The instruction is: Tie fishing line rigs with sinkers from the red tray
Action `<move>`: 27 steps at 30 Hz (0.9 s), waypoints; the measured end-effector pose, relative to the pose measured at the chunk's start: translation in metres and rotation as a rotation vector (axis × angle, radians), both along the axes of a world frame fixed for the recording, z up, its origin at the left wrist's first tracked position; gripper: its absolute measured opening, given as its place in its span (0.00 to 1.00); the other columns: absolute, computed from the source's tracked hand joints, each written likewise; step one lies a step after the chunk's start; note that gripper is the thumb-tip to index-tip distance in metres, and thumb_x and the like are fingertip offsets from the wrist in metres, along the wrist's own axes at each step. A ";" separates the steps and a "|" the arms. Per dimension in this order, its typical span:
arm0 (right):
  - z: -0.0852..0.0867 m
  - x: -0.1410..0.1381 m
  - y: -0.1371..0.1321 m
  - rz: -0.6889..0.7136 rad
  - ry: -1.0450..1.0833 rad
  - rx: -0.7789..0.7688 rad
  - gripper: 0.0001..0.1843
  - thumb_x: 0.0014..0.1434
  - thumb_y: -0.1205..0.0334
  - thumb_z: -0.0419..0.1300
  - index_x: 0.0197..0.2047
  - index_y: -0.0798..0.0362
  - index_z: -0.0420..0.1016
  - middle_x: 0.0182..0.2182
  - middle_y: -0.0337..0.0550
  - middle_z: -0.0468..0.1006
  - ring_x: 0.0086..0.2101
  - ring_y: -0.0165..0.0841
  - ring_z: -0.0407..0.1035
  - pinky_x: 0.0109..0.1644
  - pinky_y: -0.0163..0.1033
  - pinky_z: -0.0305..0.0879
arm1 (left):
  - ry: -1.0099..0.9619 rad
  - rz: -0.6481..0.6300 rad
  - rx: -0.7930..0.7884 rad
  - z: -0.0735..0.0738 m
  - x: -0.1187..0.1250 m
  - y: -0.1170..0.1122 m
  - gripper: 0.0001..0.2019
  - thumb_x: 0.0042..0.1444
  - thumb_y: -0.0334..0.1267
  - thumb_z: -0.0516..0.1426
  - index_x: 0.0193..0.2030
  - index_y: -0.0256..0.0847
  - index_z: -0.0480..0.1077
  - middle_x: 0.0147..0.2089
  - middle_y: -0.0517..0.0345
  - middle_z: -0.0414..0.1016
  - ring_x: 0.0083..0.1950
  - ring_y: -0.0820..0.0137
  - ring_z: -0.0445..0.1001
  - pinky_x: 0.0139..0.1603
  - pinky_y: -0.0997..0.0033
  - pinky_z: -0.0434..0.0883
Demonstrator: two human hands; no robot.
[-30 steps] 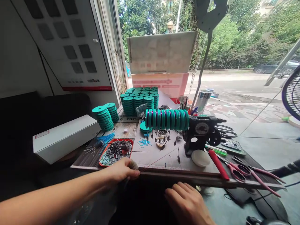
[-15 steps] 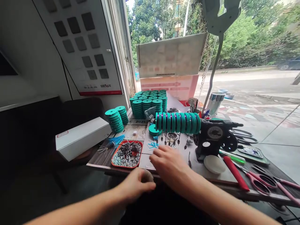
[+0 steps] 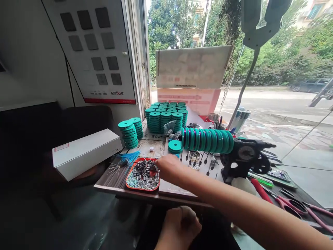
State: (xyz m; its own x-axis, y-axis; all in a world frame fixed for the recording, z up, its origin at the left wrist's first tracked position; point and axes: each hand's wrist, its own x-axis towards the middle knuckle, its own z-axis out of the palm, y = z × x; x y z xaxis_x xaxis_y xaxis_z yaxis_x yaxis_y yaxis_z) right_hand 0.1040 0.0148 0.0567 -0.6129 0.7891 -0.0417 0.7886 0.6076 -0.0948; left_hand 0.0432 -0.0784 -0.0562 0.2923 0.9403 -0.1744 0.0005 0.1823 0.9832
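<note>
My right hand (image 3: 170, 169) reaches across the table to the right rim of a red tray (image 3: 126, 184). Its fingers point down at the tray and are mostly hidden behind the hand, so their grip does not show. Small dark cylindrical pieces (image 3: 142, 170), silvery bits and pale blue-green pieces fill the tray. Low in front of the table edge, my left hand (image 3: 180, 224) is closed with curled fingers; whatever it may hold is hidden. Beyond the right hand, several small dark weights with thin stems (image 3: 194, 163) lie on a light board (image 3: 177, 189).
Green foam spools (image 3: 208, 140) line a shaft on a black winding machine (image 3: 246, 156). Stacked green spools (image 3: 166, 119) stand behind. A white box (image 3: 87, 152) lies left, blue strands (image 3: 130, 157) beside the tray. Pink-handled scissors (image 3: 293, 205) and a red-handled tool (image 3: 261, 191) lie right.
My right hand has moved left from the board to the tray's edge. My left hand has dropped lower and shifted right, away from the tray. The view has shifted slightly.
</note>
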 end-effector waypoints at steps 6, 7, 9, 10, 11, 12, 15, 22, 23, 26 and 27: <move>0.001 0.084 -0.090 -0.021 1.035 -0.153 0.10 0.58 0.65 0.52 0.25 0.56 0.65 0.25 0.39 0.75 0.25 0.23 0.69 0.29 0.25 0.66 | -1.009 0.007 -0.652 -0.016 0.011 -0.002 0.10 0.38 0.35 0.70 0.27 0.39 0.75 0.33 0.58 0.80 0.34 0.74 0.75 0.35 0.77 0.69; -0.015 0.091 -0.101 -0.084 1.193 -0.153 0.11 0.58 0.63 0.52 0.25 0.56 0.65 0.25 0.40 0.75 0.25 0.23 0.70 0.30 0.26 0.68 | -1.090 -0.019 -0.668 -0.018 0.013 -0.003 0.08 0.40 0.34 0.69 0.27 0.39 0.75 0.34 0.58 0.80 0.36 0.73 0.75 0.40 0.76 0.70; -0.053 0.097 -0.115 -0.235 1.387 -0.123 0.07 0.58 0.63 0.55 0.29 0.56 0.69 0.25 0.41 0.75 0.26 0.24 0.71 0.31 0.25 0.69 | -1.199 -0.095 -0.676 -0.021 0.017 -0.005 0.06 0.43 0.33 0.68 0.27 0.38 0.76 0.37 0.58 0.80 0.41 0.72 0.76 0.43 0.75 0.71; -0.071 0.096 -0.118 -0.270 1.460 -0.106 0.06 0.57 0.64 0.55 0.30 0.55 0.70 0.25 0.40 0.76 0.27 0.24 0.72 0.31 0.24 0.70 | -1.232 -0.117 -0.670 -0.021 0.019 -0.006 0.05 0.44 0.32 0.67 0.27 0.37 0.76 0.38 0.57 0.80 0.42 0.72 0.76 0.44 0.76 0.71; -0.086 0.094 -0.119 -0.270 1.514 -0.076 0.05 0.57 0.64 0.56 0.31 0.55 0.71 0.26 0.40 0.76 0.27 0.25 0.73 0.32 0.24 0.71 | -1.257 -0.126 -0.662 -0.021 0.021 -0.007 0.04 0.45 0.32 0.66 0.27 0.37 0.76 0.38 0.57 0.80 0.43 0.71 0.75 0.44 0.77 0.71; -0.098 0.091 -0.119 -0.270 1.561 -0.052 0.05 0.57 0.64 0.56 0.32 0.54 0.72 0.26 0.40 0.76 0.27 0.25 0.73 0.33 0.25 0.72 | -1.271 -0.126 -0.657 -0.021 0.022 -0.008 0.03 0.46 0.31 0.66 0.27 0.36 0.76 0.38 0.56 0.80 0.43 0.72 0.75 0.45 0.77 0.71; -0.113 0.083 -0.120 -0.354 1.671 -0.045 0.05 0.57 0.63 0.57 0.32 0.53 0.71 0.27 0.40 0.76 0.29 0.25 0.73 0.35 0.26 0.73 | -1.285 -0.102 -0.666 -0.019 0.026 -0.008 0.01 0.48 0.30 0.64 0.28 0.35 0.77 0.37 0.55 0.80 0.42 0.72 0.75 0.47 0.78 0.70; -0.106 0.077 -0.124 -0.463 1.699 -0.063 0.04 0.57 0.61 0.57 0.32 0.52 0.69 0.29 0.39 0.76 0.31 0.25 0.72 0.38 0.28 0.73 | -1.296 -0.041 -0.668 -0.018 0.030 -0.009 0.03 0.50 0.27 0.61 0.28 0.33 0.77 0.35 0.53 0.79 0.42 0.72 0.75 0.53 0.76 0.68; -0.106 0.077 -0.124 -0.456 1.697 -0.059 0.04 0.57 0.61 0.57 0.32 0.51 0.70 0.29 0.38 0.76 0.31 0.24 0.72 0.38 0.27 0.72 | -1.297 -0.031 -0.670 -0.017 0.030 -0.009 0.03 0.50 0.27 0.61 0.27 0.33 0.77 0.35 0.52 0.79 0.42 0.72 0.75 0.53 0.76 0.68; -0.110 0.078 -0.121 -0.434 1.676 -0.006 0.04 0.57 0.60 0.57 0.33 0.51 0.70 0.29 0.37 0.76 0.32 0.24 0.72 0.37 0.25 0.72 | -1.295 -0.024 -0.693 -0.017 0.030 -0.010 0.02 0.49 0.27 0.62 0.27 0.32 0.77 0.35 0.52 0.79 0.41 0.72 0.75 0.52 0.76 0.69; -0.112 0.079 -0.120 -0.420 1.652 0.034 0.04 0.57 0.61 0.57 0.33 0.51 0.70 0.29 0.37 0.76 0.32 0.24 0.73 0.36 0.25 0.72 | -1.291 -0.018 -0.703 -0.016 0.030 -0.010 0.01 0.48 0.27 0.63 0.27 0.32 0.77 0.35 0.52 0.79 0.41 0.72 0.75 0.51 0.76 0.70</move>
